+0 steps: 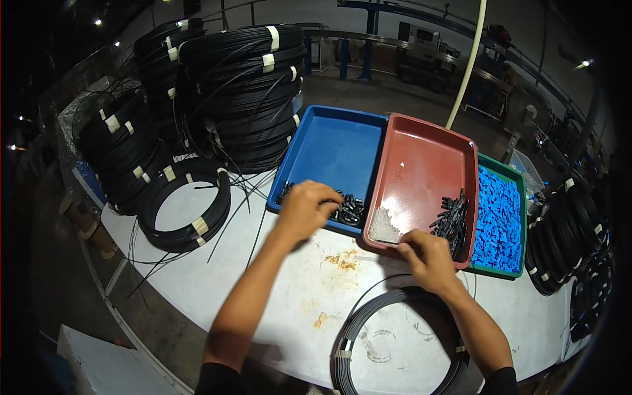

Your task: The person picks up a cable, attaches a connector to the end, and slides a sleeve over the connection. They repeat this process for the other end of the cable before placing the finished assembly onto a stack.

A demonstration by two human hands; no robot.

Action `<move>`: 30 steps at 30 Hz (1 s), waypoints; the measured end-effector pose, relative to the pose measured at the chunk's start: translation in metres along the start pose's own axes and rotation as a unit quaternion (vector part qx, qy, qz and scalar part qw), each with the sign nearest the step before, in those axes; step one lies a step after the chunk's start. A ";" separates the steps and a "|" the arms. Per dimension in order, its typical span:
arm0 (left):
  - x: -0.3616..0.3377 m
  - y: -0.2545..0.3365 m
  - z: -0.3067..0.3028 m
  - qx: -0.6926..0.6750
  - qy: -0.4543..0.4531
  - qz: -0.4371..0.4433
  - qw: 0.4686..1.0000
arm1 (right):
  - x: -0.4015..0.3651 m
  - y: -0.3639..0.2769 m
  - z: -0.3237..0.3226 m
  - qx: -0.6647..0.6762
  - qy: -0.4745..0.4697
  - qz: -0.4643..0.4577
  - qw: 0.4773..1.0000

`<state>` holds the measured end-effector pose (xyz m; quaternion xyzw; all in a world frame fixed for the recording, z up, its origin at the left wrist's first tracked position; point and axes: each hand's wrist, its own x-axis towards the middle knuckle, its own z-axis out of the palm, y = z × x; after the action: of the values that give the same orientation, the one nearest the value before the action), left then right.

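Observation:
My left hand (pixel 305 209) is over the front of the blue tray (pixel 339 141), its fingers pinched together beside small black plastic parts (pixel 350 212). Whatever sits between those fingertips is too small to make out. At the front edge of the red tray (pixel 421 148), my right hand (pixel 428 258) is closed on a thin black cable, whose short end points left from the fingertips. Below lies a black cable coil (pixel 343 334), bound with pale tape. The red tray holds clear small pieces (pixel 384 226) at front left and black slim parts (pixel 451 220) at right.
A green tray (pixel 524 217) of blue pieces (pixel 498 220) stands at the right. Tall stacks of black cable coils (pixel 240 99) and a single coil (pixel 220 207) occupy the left, with loose ends sticking out. More coils (pixel 567 240) are at far right. The white table (pixel 283 322) has brownish stains.

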<state>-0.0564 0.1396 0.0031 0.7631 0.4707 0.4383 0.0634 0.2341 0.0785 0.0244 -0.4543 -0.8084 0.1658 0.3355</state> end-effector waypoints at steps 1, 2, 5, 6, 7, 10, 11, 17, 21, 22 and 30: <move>0.004 -0.018 -0.009 0.029 -0.005 -0.005 1.000 | 0.007 -0.006 0.010 -0.002 -0.021 -0.001 1.000; 0.006 -0.027 -0.018 0.044 -0.008 -0.024 0.999 | 0.010 -0.012 0.021 -0.007 -0.037 0.006 0.999; 0.012 -0.057 -0.029 0.093 -0.019 -0.065 0.993 | 0.007 -0.012 0.056 0.013 -0.030 -0.080 0.996; 0.015 -0.065 -0.031 0.110 -0.027 -0.027 0.993 | 0.006 -0.010 0.057 -0.001 -0.069 -0.121 0.990; 0.018 -0.071 -0.031 0.126 -0.034 0.011 0.991 | 0.004 -0.011 0.056 -0.015 -0.108 -0.162 0.981; 0.027 -0.076 -0.026 0.166 -0.037 0.051 0.984 | 0.006 -0.008 0.054 0.015 -0.130 -0.131 0.983; 0.031 -0.074 -0.026 0.165 -0.038 0.048 0.984 | 0.007 -0.005 0.055 0.030 -0.136 -0.113 0.984; 0.053 -0.064 -0.028 0.136 -0.144 -0.002 0.980 | 0.010 -0.008 0.053 0.049 -0.164 -0.104 0.980; 0.055 -0.059 -0.021 0.157 -0.178 0.017 0.971 | 0.010 -0.006 0.053 0.053 -0.177 -0.108 0.977; 0.055 -0.056 -0.021 0.157 -0.180 0.017 0.971 | 0.010 -0.005 0.054 0.056 -0.183 -0.109 0.975; 0.056 -0.045 -0.004 0.141 -0.171 0.047 0.974 | 0.008 -0.001 0.058 0.062 -0.181 -0.123 0.974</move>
<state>-0.0795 0.2068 0.0168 0.8491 0.4736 0.2334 0.0140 0.1902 0.0862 -0.0135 -0.2922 -0.8935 0.2531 0.2286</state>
